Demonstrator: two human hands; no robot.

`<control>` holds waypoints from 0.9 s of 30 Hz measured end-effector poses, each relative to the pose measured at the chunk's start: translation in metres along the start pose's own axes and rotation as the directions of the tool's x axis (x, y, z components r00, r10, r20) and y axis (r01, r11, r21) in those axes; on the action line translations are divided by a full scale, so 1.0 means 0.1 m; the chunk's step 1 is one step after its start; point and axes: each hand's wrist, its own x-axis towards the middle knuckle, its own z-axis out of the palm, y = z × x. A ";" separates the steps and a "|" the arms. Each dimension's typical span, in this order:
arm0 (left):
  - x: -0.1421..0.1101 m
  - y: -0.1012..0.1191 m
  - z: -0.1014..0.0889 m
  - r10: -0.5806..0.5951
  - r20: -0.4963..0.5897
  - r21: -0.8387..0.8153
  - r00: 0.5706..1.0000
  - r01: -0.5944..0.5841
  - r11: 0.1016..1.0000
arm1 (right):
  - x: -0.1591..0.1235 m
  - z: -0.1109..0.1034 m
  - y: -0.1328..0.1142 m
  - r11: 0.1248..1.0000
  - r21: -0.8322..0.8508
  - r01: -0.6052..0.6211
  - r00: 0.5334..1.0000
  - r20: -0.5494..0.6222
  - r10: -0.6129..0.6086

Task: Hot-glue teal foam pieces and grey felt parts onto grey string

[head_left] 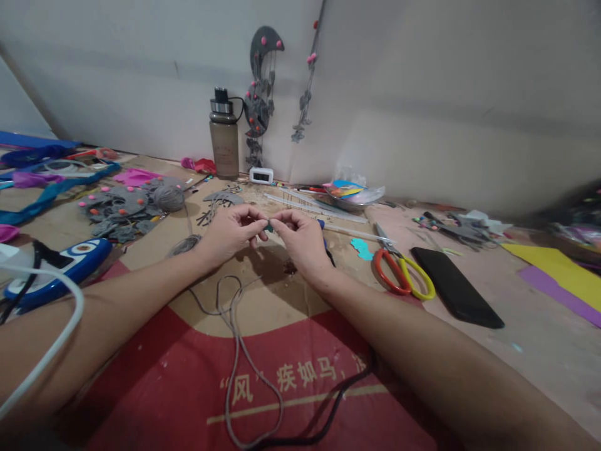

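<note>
My left hand [232, 232] and my right hand [300, 241] meet above the cardboard, thumbs and forefingers pinched together. Between their fingertips is a small dark green piece [269, 227], mostly covered, so its kind is unclear. Loops of grey yarn [239, 338] lie on the cardboard below, and a small yarn bundle [185, 245] rests beside my left wrist. Behind my right hand, part of a blue object [321, 223] shows. To the right lie a turquoise cut-out [361, 248] and scissors [404, 269] with one red and one yellow handle.
A black phone [455, 287] lies right of the scissors. At the back stand a bottle [224, 138] and a small digital clock [261, 176]. Grey felt pieces with a yarn ball [169, 195] are at left, near a blue-and-white device [61, 275] and white cable [75, 307].
</note>
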 end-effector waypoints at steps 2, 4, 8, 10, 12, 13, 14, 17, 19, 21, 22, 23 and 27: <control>0.00 0.03 0.01 -0.014 0.025 -0.045 1.000 0.015 0.999 | 0.00 0.00 0.00 1.000 -0.001 0.002 1.000 -0.004 -0.002; 0.00 0.05 0.01 -0.031 0.034 -0.083 0.999 0.034 0.996 | 0.00 -0.01 0.01 1.000 -0.009 0.013 1.000 -0.007 -0.013; 0.00 0.05 0.03 -0.080 0.018 -0.136 0.997 0.082 0.987 | -0.01 -0.01 0.03 0.999 -0.029 0.044 0.999 -0.009 -0.044; 0.00 0.05 0.03 -0.098 0.009 -0.132 0.995 0.099 0.986 | -0.01 -0.01 0.04 0.998 -0.054 0.045 0.999 -0.013 -0.045; 0.00 0.06 0.03 -0.104 0.004 -0.113 0.995 0.103 0.988 | -0.02 -0.01 0.04 0.996 -0.081 0.045 0.999 -0.011 -0.046; -0.01 0.06 0.03 -0.105 0.002 -0.108 0.994 0.105 0.989 | -0.02 -0.01 0.04 0.995 -0.091 0.048 0.999 -0.009 -0.049; -0.01 0.07 0.03 -0.108 0.000 -0.105 0.994 0.108 0.989 | -0.02 -0.01 0.04 0.994 -0.098 0.054 0.998 -0.008 -0.055; 0.00 0.08 0.03 -0.129 -0.004 -0.101 0.992 0.128 0.987 | -0.02 -0.02 0.04 0.989 -0.124 0.079 0.997 -0.009 -0.081; 0.00 0.09 0.04 -0.137 -0.014 -0.101 0.990 0.135 0.986 | -0.02 -0.02 0.04 0.985 -0.149 0.088 0.996 -0.010 -0.091; 0.00 0.09 0.04 -0.138 -0.027 -0.104 0.990 0.134 0.985 | -0.03 -0.02 0.03 0.982 -0.168 0.089 0.996 -0.004 -0.091; 0.00 0.09 0.04 -0.134 -0.032 -0.106 0.990 0.130 0.986 | -0.03 -0.01 0.03 0.981 -0.172 0.084 0.996 0.000 -0.086; 0.00 0.08 0.04 -0.130 -0.037 -0.104 0.991 0.126 0.987 | -0.03 0.00 0.02 0.982 -0.172 0.075 0.997 0.004 -0.075; 0.02 0.05 0.03 -0.128 -0.077 -0.100 0.989 0.120 0.988 | -0.04 0.03 0.03 0.991 -0.129 0.027 1.000 0.000 -0.027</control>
